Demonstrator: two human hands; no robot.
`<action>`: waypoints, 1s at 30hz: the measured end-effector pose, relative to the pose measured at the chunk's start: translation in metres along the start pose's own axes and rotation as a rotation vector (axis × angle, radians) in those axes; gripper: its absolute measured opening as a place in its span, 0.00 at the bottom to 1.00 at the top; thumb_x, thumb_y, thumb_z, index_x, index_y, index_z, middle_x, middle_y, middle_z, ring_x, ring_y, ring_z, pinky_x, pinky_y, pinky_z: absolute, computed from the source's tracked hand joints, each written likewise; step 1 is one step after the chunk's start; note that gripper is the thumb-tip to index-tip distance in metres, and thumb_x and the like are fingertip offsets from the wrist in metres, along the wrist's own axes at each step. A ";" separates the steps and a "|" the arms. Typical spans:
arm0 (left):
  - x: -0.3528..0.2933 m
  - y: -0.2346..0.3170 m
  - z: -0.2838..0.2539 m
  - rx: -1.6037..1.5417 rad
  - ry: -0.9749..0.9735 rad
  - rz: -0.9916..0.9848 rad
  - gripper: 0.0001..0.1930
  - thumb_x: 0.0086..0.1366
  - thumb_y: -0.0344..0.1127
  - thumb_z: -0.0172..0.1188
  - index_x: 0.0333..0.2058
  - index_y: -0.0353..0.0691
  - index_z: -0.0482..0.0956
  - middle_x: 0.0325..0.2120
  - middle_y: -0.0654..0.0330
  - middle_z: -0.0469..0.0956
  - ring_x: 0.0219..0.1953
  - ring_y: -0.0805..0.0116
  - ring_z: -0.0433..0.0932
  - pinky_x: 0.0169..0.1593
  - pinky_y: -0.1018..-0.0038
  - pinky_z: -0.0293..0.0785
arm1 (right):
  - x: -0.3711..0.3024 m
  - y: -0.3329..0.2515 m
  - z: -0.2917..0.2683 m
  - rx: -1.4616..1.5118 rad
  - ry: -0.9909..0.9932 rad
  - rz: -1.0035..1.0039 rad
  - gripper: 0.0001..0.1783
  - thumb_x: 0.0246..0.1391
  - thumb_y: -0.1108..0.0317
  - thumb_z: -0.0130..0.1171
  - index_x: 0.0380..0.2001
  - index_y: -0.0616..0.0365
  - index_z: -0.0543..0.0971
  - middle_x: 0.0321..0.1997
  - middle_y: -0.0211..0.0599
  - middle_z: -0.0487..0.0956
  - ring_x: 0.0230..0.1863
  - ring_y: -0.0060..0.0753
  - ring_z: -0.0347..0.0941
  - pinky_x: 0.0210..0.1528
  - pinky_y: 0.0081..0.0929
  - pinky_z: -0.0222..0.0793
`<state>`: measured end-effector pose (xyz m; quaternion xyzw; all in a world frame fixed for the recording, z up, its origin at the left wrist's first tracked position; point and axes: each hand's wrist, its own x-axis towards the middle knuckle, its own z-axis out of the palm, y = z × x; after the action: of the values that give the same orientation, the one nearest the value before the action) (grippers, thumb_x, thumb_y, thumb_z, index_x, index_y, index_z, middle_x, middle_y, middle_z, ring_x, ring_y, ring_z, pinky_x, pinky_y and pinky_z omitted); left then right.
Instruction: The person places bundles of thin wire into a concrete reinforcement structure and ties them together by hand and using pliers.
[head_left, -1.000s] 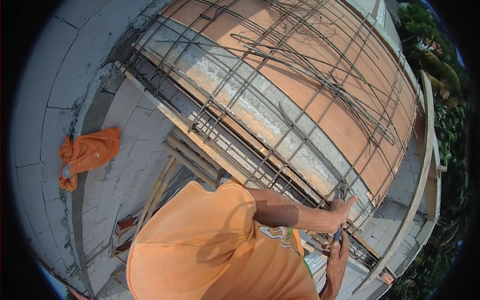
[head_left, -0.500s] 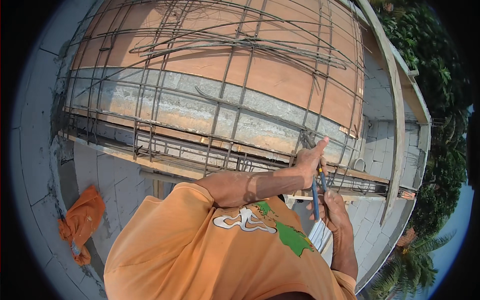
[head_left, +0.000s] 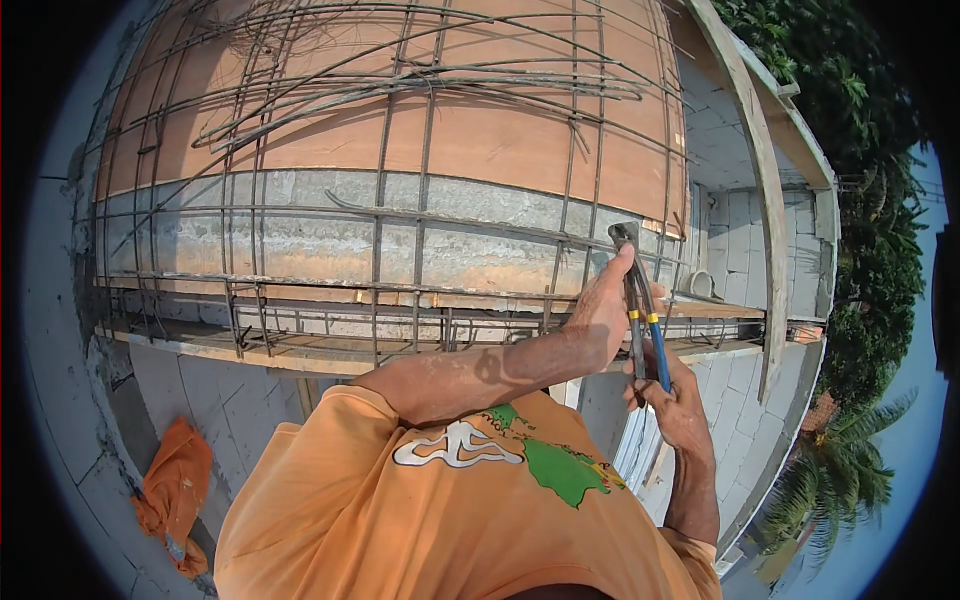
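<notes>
Pincers (head_left: 634, 315): right of centre, head upward near a horizontal bar (head_left: 497, 227).
Right hand (head_left: 683, 405): fingers closed round the lower handles, presumably for leverage.
Left hand (head_left: 600, 315): thumb extended beside the head; fingers partly hidden, hold indeterminable.
Plank-sided trough (head_left: 725, 311): contains steel bars (head_left: 417, 318).

An orange short-sleeved shirt (head_left: 360, 520) bears a white, dark-outlined motif (head_left: 460, 441), with a green print (head_left: 560, 472) to its right.

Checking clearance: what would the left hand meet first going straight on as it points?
The left hand would probably meet the dark head of the pincers first, though depth is unclear.
</notes>
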<state>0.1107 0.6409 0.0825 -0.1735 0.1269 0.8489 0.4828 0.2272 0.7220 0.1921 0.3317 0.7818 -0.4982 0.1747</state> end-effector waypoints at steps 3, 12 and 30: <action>-0.003 0.003 -0.014 0.085 -0.128 0.053 0.31 0.67 0.59 0.55 0.52 0.34 0.66 0.40 0.47 0.77 0.42 0.59 0.76 0.52 0.64 0.73 | 0.004 0.004 -0.002 0.247 -0.057 0.009 0.31 0.47 0.79 0.50 0.59 0.69 0.69 0.41 0.43 0.78 0.31 0.32 0.76 0.32 0.26 0.73; -0.058 0.087 -0.020 -0.009 0.173 0.160 0.14 0.71 0.47 0.53 0.32 0.46 0.67 0.19 0.68 0.65 0.23 0.72 0.67 0.38 0.67 0.70 | 0.047 -0.033 0.045 -0.600 -0.221 -0.636 0.45 0.46 0.49 0.71 0.61 0.66 0.67 0.51 0.50 0.73 0.48 0.40 0.76 0.47 0.34 0.74; -0.193 0.158 -0.139 -0.165 0.251 0.893 0.15 0.74 0.48 0.48 0.42 0.41 0.72 0.22 0.61 0.71 0.22 0.71 0.67 0.33 0.68 0.68 | 0.323 -0.186 0.098 -1.229 0.302 -1.370 0.11 0.57 0.75 0.54 0.43 0.58 0.75 0.37 0.46 0.74 0.40 0.52 0.72 0.41 0.46 0.67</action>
<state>0.0895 0.3588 0.0443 -0.2412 0.1784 0.9533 0.0360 -0.1395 0.6925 0.0775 -0.2913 0.9479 0.0571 -0.1159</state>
